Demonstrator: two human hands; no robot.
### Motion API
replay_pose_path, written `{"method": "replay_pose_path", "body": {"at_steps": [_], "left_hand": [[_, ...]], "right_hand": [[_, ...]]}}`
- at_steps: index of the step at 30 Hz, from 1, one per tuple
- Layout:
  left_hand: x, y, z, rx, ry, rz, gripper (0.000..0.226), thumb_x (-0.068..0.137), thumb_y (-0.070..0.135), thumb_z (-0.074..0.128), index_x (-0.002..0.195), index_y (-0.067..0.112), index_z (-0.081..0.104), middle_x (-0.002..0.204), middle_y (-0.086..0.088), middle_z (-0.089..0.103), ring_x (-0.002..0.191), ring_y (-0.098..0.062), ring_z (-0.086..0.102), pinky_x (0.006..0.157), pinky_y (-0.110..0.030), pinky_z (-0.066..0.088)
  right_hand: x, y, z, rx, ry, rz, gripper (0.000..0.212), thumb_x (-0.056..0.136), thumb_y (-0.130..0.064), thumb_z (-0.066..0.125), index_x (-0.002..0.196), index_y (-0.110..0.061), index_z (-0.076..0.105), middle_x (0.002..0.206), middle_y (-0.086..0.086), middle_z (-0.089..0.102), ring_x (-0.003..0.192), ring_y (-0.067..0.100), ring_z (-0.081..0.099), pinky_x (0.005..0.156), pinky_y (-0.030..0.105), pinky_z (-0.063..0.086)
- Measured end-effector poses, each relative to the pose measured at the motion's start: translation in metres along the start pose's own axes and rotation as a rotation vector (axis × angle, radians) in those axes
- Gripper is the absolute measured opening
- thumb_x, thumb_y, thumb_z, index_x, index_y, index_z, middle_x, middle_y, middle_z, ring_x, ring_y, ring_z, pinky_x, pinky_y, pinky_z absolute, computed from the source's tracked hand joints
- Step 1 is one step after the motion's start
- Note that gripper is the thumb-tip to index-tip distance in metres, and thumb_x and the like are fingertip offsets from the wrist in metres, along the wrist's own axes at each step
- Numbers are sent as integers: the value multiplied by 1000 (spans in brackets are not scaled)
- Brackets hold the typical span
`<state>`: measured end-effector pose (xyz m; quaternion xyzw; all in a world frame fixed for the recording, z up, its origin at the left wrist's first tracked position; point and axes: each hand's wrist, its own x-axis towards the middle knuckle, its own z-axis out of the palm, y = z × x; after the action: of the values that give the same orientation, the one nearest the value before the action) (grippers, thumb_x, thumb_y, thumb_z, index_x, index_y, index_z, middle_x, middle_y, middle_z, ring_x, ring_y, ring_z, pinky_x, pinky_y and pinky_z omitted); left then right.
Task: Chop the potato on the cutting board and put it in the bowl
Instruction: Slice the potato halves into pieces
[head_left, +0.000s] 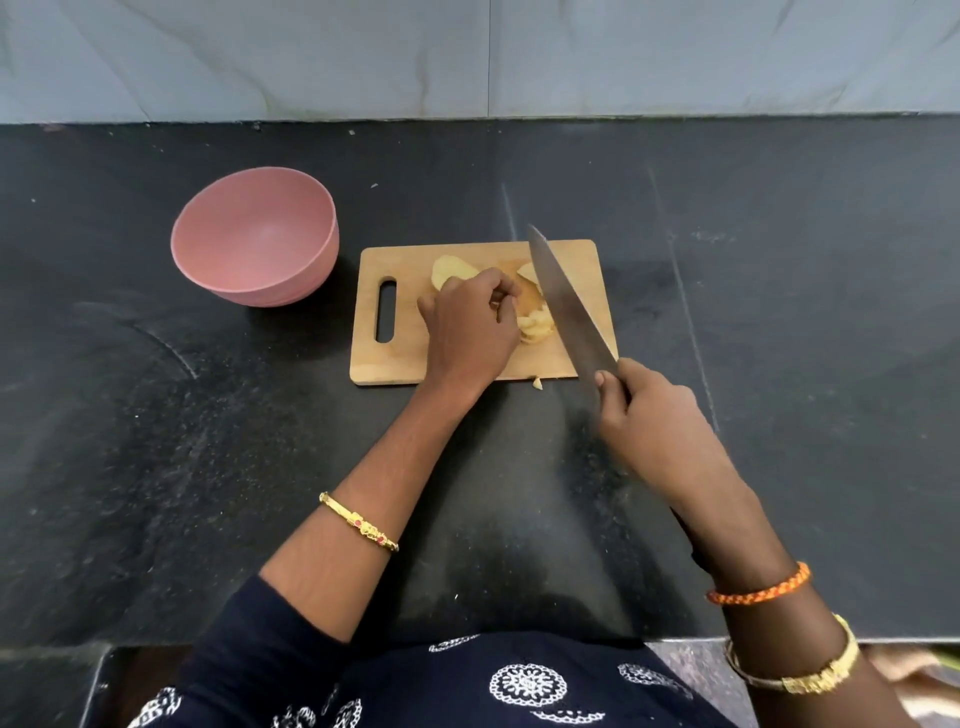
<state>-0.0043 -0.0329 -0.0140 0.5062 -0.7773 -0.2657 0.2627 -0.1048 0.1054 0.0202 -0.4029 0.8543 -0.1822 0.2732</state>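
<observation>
A dark stone counter (208, 441) is filling most of the view, with a pale grey wall (467, 57) running along its far edge. A pink bowl (291, 283) is standing on the counter just left of a wooden cutting board (582, 260), apart from it, its inside showing nothing but pink. The board is lying flat with its handle slot toward the bowl. The right hand (649, 415) is gripping the handle of a large knife (566, 301) with fingers wrapped round it, and the blade is slanting across the right part of the board, tip pointing away from the person. The left hand (467, 327) is curling down over the cut potato (449, 270) in the middle of the board, fingertips pressing on the pieces; slices are showing beyond the knuckles and beside the blade. A small potato scrap (537, 383) is lying on the counter, touching the board's near edge.
</observation>
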Motion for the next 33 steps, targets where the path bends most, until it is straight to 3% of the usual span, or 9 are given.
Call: {"method": "replay_pose_path", "body": {"at_steps": [3,7,10,14,16,21,26,30,33], "left_hand": [[26,4,-1,170,-83,187,31,90,8,50,113,23,65,118,6,62,117,-17,42,86,-28,22],[65,14,3,477,-433,339,47,89,10,54,133,27,49,140,2,44,132,-23,31,103,-42,25],[85,13,4,452,-597,377,52,87,7,58,134,27,47,140,0,43,128,-22,38,104,-42,31],[95,15,1,360,-743,410,48,86,10,63,129,30,53,128,2,43,117,-15,40,97,-29,34],[98,18,2,383,-781,433,42,85,17,66,123,33,58,121,3,44,111,-14,42,95,-29,35],[88,19,2,359,-615,381,32,84,26,67,116,24,64,99,4,48,91,-12,47,77,-25,35],[62,19,16,216,-364,193,32,80,25,72,110,14,68,107,-3,66,93,-16,60,79,-24,44],[59,16,20,156,-315,108,32,75,29,77,102,13,70,95,0,68,81,-11,56,73,-23,44],[64,13,24,176,-306,75,27,74,38,75,90,16,68,84,5,62,77,-12,57,66,-27,46]], "right_hand": [[11,1,-7,65,35,7,31,99,-32,37,79,-11,47,70,8,55,62,25,50,49,28,31],[27,3,-9,131,14,64,33,99,-31,38,75,-11,46,68,6,52,60,22,48,58,31,44],[35,7,-8,157,26,85,36,99,-31,38,69,-12,42,64,5,51,60,22,47,61,33,45],[43,12,-10,181,36,117,36,99,-34,38,82,-5,52,68,7,57,60,24,51,62,37,49],[47,14,-10,193,34,117,36,98,-35,38,84,-5,52,69,8,58,55,24,51,61,36,49],[45,13,-9,190,-5,79,35,98,-35,39,77,-9,48,65,7,58,48,21,47,53,33,46],[42,15,-4,188,-51,71,36,99,-35,40,78,-8,49,61,4,55,46,19,45,50,30,43],[41,20,-3,219,-39,94,38,99,-35,41,66,-15,40,61,4,53,46,18,43,47,26,39],[42,24,-6,218,-24,107,37,98,-36,40,68,-15,42,63,5,55,46,19,45,44,25,38]]}}
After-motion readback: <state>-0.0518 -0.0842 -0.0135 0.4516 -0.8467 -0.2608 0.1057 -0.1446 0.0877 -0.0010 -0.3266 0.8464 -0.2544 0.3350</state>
